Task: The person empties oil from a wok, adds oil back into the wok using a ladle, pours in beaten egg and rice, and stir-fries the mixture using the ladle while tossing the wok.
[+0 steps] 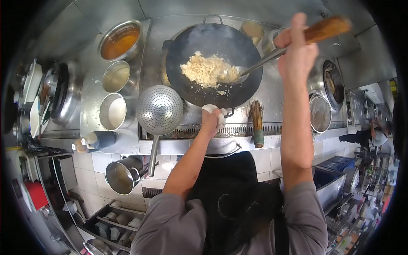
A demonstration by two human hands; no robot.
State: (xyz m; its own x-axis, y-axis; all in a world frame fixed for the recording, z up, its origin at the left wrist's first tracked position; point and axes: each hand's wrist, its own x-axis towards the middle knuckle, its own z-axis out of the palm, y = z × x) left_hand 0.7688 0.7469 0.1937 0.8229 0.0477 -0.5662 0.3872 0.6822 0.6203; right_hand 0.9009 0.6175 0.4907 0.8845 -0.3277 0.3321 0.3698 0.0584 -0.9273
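A large dark wok (187, 91) sits on the stove, with pale yellow, egg-like food (206, 70) in its middle and light steam above. My left hand (211, 121) is closed round a folded white cloth (221, 120) at the wok's near handle. In my right hand (298, 53) is a long ladle (267, 58) with a wooden handle, gripped near where wood meets metal. The ladle's head rests in the food at its right side; whether it is a ladle bowl or a flatter scoop is partly hidden.
Left of the wok lies a perforated strainer (160, 109), its handle past the counter edge. Metal pots (117, 76) and a bowl of orange liquid (121, 40) stand farther left. A bamboo brush (257, 123) lies right of my left hand. At far right, a person (378, 135) stands.
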